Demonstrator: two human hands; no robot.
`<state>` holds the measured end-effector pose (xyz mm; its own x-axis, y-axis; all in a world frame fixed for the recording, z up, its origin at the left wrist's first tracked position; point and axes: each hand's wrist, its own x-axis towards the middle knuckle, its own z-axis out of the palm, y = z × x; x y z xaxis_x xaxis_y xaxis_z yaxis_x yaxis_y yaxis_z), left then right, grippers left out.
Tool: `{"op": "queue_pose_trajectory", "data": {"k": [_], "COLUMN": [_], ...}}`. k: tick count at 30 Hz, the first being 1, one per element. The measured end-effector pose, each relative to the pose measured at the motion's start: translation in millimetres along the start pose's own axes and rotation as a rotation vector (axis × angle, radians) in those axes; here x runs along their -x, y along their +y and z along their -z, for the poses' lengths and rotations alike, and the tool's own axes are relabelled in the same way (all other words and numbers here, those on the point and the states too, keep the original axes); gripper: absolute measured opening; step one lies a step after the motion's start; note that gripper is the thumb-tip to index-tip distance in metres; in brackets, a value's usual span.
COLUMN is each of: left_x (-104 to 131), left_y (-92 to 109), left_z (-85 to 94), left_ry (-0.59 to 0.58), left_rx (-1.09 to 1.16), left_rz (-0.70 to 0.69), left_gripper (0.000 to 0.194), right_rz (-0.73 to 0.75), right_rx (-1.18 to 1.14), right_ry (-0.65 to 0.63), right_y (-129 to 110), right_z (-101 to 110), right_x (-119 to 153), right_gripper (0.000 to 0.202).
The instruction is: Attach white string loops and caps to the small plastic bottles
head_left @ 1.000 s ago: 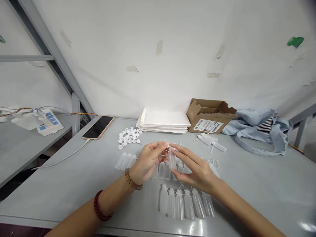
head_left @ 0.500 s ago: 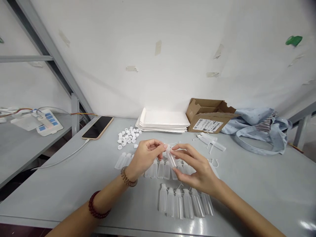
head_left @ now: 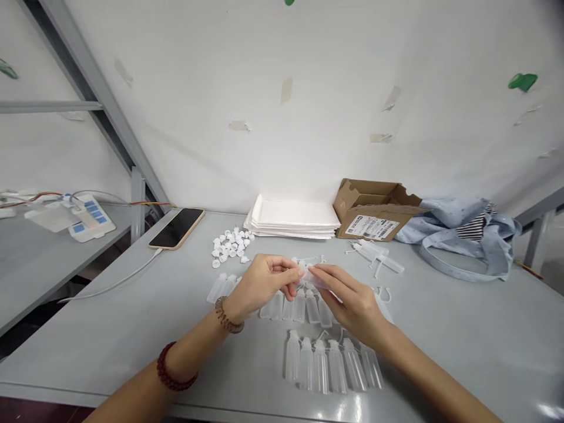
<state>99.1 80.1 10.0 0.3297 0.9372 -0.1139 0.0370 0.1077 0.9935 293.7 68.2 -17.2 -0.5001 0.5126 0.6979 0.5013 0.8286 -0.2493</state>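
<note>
Between my two hands is a small translucent bottle (head_left: 315, 279), turned partly sideways. My right hand (head_left: 352, 296) holds its body from the right, fingers over it. My left hand (head_left: 268, 282) pinches at the bottle's neck end; the small part between thumb and forefinger is hard to make out. Beneath and behind my hands lies a row of similar bottles (head_left: 299, 306), partly covered. Nearer the front edge is another row of several bottles (head_left: 337, 370) with thin strips by their necks. White caps (head_left: 229, 244) lie in a loose pile beyond my left hand.
A phone (head_left: 177, 228) on a cable lies at the left. White envelopes (head_left: 293, 218) are stacked by the wall, beside an open cardboard box (head_left: 374, 214). More bottles (head_left: 379, 255) lie before the box, and a blue cloth (head_left: 458, 235) is at the right.
The bottle has swung from nearly upright to more sideways. My right hand's fingers have closed over it, and my left hand has shifted slightly right and down.
</note>
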Motion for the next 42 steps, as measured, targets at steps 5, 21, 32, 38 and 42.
{"op": "queue_pose_trajectory", "data": {"k": [5,21,32,38,42], "left_x": [0.1,8.5,4.4,7.4,9.6], "left_y": [-2.5,0.5,0.9,3.1,3.6], "left_z": [0.9,-0.4,3.3,2.2,0.0], "left_ry": [-0.057,-0.074,-0.081,-0.204,-0.196], "left_rx": [0.062,-0.457,-0.353,-0.223,-0.288], "left_rz": [-0.032,-0.513,-0.015,0.04,-0.047], "left_gripper": [0.02,0.014,0.046,0.046,0.034], "right_rz": [0.017,-0.991,-0.261,0.166,0.086], "right_rx": [0.057,-1.34,-0.134,0.41,0.356], "right_ry": [-0.038,-0.465,-0.301,-0.137,-0.124], "right_y": [-0.9,0.7,-13.1,-9.2,-9.2], "right_z": [-2.0,15.8,5.4,-6.0,-2.1], "right_x": [4.1,-13.1,-1.7,2.5,0.9], "right_gripper": [0.048,0.03,0.029,0.022,0.025]}}
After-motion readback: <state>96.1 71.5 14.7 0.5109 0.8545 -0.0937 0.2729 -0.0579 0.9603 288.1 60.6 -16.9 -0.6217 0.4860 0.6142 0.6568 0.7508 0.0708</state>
